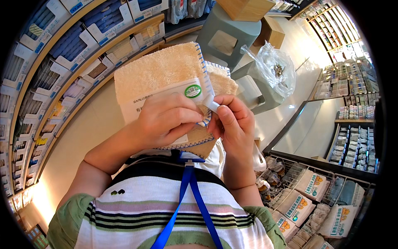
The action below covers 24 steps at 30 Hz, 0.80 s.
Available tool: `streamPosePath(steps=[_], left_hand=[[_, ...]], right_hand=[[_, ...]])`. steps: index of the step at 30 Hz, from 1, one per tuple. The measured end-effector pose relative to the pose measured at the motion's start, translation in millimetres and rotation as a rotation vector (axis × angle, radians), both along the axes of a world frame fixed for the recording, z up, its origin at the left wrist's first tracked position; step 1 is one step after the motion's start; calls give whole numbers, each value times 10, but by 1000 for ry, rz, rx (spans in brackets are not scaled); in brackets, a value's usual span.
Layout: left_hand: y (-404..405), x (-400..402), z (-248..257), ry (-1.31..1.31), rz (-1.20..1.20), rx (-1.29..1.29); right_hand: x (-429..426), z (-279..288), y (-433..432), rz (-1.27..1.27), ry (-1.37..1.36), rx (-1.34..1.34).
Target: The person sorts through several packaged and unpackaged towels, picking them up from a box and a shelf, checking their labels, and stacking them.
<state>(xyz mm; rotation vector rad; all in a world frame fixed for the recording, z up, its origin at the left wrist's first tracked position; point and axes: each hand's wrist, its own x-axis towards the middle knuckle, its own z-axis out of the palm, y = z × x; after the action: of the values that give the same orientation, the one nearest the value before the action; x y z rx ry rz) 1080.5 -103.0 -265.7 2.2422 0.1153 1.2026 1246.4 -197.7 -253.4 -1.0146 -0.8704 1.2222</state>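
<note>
A folded beige plush towel [155, 67] with blue blanket-stitched edges lies in front of me, above my lap. Around it runs a white paper band [132, 107] bearing writing and a round green sticker [193, 91]. My left hand [171, 116] presses over the band, its fingertips pinching the towel's stitched corner. Between the thumb and forefinger of my right hand [233, 119] is a curled white strip [211, 104] beside that corner. Whether the strip belongs to the band cannot be seen. More beige and brown towels [205, 144] show beneath, partly hidden by both hands.
Shelves of boxed towels [102, 21] curve along the left. Beyond the towels stand a grey-green plastic stool [205, 23] bearing a wooden box [244, 9], and another stool [270, 104] with a clear plastic bag [279, 62] of small pieces. Wire baskets [281, 199] hold packaged goods at lower right.
</note>
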Motion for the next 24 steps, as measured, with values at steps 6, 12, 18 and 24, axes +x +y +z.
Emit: streamPosePath(steps=[6, 12, 18, 24], left_hand=[[5, -12, -29, -6, -17, -31], [-8, -20, -25, 3, -6, -106], [-16, -9, -40, 29, -15, -105], [-30, -25, -37, 31, -2, -138]], right_hand=[[16, -14, -15, -13, -44, -17], [46, -17, -21, -14, -35, -58], [32, 15, -28, -11, -29, -108], [48, 10, -24, 6, -28, -116]])
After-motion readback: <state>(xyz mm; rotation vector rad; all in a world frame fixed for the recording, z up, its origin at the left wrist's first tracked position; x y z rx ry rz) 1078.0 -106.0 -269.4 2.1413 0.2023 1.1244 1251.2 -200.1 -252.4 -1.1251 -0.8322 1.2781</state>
